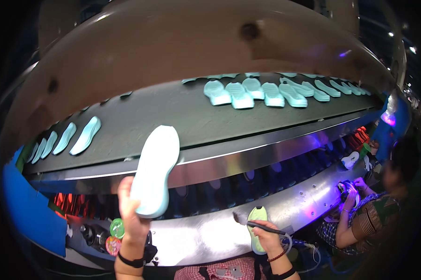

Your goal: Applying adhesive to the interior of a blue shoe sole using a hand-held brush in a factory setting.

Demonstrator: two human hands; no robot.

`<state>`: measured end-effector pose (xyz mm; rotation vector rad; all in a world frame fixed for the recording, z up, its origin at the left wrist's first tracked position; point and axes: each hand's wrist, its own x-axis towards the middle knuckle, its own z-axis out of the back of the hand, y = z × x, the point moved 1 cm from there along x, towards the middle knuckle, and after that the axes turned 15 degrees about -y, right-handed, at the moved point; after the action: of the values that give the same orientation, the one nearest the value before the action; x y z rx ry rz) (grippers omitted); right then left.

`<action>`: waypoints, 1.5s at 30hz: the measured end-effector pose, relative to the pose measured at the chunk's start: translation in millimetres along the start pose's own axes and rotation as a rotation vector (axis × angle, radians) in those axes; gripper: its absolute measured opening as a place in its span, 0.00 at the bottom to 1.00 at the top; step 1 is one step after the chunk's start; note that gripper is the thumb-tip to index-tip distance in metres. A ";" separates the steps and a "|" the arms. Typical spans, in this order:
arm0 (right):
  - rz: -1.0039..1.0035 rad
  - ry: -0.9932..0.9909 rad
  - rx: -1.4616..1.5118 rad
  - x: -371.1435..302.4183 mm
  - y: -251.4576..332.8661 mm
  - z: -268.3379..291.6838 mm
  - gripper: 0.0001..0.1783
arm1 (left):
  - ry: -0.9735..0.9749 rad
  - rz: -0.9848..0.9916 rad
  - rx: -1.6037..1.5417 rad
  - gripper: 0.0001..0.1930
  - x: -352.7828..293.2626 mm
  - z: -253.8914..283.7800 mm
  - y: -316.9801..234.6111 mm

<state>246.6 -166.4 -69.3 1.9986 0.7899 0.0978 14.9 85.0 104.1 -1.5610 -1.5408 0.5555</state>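
My left hand (133,219) is closed on the heel end of a pale mint shoe sole (156,170), raised upright in front of the conveyor's metal edge. Slanting across my right hand (268,239) is a brush (268,228) with a slim black handle, held between the fingers. Its dark bristles point left, and a clear hose curves off its back end. Beneath the brush, a yellow-green shoe sole (258,213) lies on the shiny metal bench (196,238). My right hand covers part of that sole; whether the two touch I cannot tell.
Mint soles (240,95) stand in rows on the dark conveyor belt (149,109), under a brown hood (196,46). Below runs a lower rack of dark shoes (215,196). At left sit a black bottle (94,237) and a green lid (117,227). A co-worker (369,219) handles a shoe at right.
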 end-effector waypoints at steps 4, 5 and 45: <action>0.075 -0.059 -0.018 -16.5 12.6 0.8 0.15 | 0.420 0.441 -0.149 0.39 -40.9 47.6 33.1; 0.103 -0.030 -0.017 -19.4 15.4 -0.1 0.15 | 0.480 0.678 -0.425 0.47 -63.4 55.6 49.2; 0.494 1.047 -0.770 -95.9 -82.2 -211.7 0.11 | -0.537 0.584 -0.509 0.29 -157.2 145.5 149.3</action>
<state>51.9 -33.8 3.3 1.2475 0.6728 1.5736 -37.3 -10.1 -133.3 -2.4325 -1.6855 1.0275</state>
